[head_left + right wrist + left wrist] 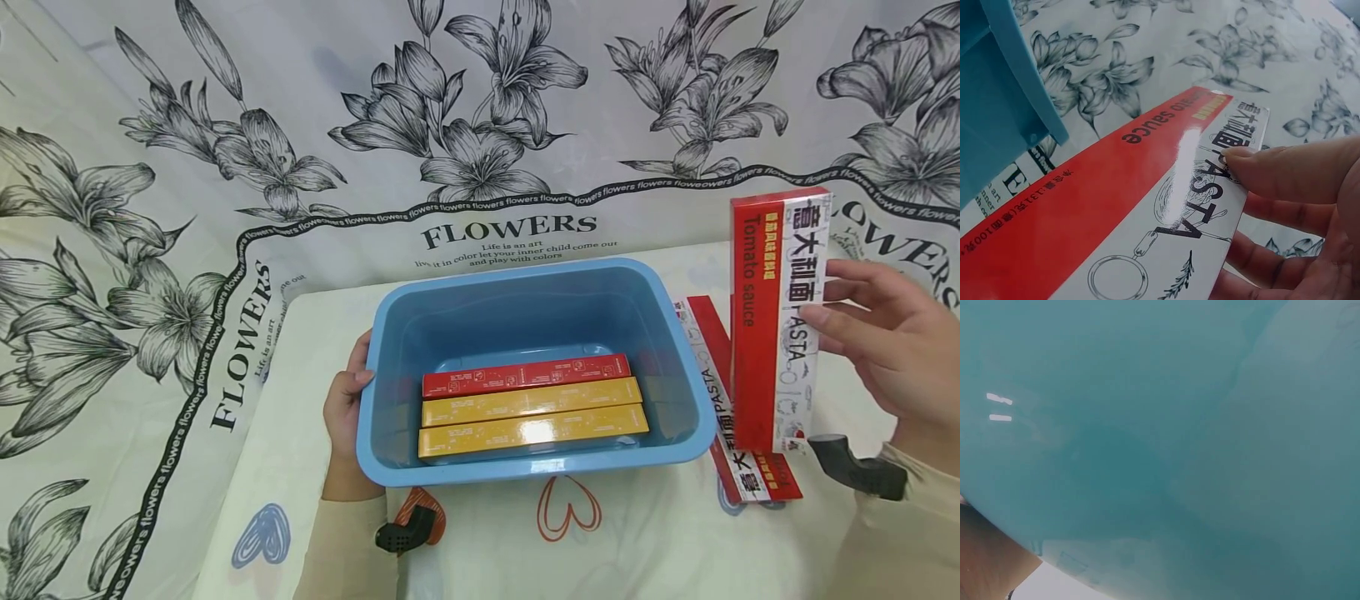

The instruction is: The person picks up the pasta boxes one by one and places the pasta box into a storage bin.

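A red and white pasta box [776,333], marked "Tomato sauce", is held upright by my right hand [892,333], thumb on its front and fingers behind its right edge. The right wrist view shows the same pasta box [1122,187] close up under the thumb. My left hand [348,404] grips the left rim of a blue plastic bin [536,467]. Inside the bin lie a red box [525,375] and two yellow boxes [532,421], side by side with narrow sides up. The bin's blue wall [1147,425] fills most of the left wrist view.
Another red and white pasta box [750,462] lies on the table right of the bin, partly behind the held one. The tabletop cloth [480,542] carries heart prints. A white curtain [300,83] with black flower drawings hangs behind and to the left.
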Demonstrator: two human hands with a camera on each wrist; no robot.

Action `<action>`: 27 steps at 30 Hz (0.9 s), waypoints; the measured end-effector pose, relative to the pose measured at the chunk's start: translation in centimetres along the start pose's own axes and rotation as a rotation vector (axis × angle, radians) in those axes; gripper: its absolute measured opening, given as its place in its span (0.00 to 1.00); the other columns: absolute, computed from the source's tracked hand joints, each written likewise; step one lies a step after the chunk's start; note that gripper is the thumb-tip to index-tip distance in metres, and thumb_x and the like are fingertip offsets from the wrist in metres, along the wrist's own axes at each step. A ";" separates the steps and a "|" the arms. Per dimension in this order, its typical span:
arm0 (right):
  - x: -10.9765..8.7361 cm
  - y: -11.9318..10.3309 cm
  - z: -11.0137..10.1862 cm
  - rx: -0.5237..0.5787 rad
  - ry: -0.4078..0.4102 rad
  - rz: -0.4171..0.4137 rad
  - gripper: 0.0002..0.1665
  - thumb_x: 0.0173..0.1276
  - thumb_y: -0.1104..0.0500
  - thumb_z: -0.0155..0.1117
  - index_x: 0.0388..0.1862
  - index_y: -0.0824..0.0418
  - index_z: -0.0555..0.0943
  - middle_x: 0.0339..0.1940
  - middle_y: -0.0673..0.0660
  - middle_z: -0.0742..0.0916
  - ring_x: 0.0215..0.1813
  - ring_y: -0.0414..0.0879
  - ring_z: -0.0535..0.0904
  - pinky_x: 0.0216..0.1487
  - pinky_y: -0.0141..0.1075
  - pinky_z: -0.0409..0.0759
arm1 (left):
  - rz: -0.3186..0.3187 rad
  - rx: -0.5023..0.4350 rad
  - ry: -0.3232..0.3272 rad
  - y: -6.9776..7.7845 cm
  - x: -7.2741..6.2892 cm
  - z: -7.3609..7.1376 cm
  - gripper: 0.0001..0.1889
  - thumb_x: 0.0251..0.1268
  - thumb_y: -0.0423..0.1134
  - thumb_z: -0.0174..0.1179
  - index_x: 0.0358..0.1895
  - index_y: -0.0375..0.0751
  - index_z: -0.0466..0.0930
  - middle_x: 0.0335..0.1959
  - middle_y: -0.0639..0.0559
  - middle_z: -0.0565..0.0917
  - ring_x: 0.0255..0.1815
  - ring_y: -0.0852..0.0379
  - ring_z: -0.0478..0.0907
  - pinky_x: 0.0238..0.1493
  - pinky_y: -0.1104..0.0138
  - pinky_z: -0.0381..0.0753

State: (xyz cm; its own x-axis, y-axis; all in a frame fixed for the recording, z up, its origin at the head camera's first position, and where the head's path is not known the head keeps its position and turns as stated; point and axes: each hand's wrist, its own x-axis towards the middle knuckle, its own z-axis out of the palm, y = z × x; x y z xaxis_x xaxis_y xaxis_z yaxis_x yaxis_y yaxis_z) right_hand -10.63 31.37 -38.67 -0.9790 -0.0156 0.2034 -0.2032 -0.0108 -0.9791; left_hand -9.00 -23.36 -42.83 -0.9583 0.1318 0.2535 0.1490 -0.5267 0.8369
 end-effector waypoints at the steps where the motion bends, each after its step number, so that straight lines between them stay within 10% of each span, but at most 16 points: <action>1: 0.0 -0.1 0.1 -0.007 0.008 -0.013 0.36 0.82 0.77 0.52 0.83 0.55 0.71 0.66 0.54 0.75 0.60 0.42 0.78 0.49 0.21 0.80 | 0.002 0.002 -0.004 0.0 0.0 0.0 0.32 0.71 0.33 0.28 0.76 0.44 0.66 0.73 0.38 0.69 0.72 0.44 0.67 0.70 0.58 0.76; 27: -0.9 -2.3 2.7 0.164 0.162 -0.268 0.38 0.74 0.83 0.57 0.82 0.71 0.67 0.77 0.71 0.72 0.71 0.60 0.72 0.75 0.39 0.69 | -0.004 0.028 -0.008 0.0 0.1 0.0 0.32 0.72 0.33 0.26 0.77 0.44 0.64 0.73 0.37 0.66 0.72 0.43 0.65 0.71 0.57 0.75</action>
State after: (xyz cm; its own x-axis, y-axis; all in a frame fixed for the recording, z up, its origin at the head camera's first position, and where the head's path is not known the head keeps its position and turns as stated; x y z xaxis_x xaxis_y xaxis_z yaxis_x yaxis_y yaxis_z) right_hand -9.22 28.72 -36.58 -0.8838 0.1684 0.4365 -0.4610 -0.1539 -0.8740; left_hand -9.07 -23.41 -42.81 -0.9571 0.1403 0.2536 0.1519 -0.5026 0.8511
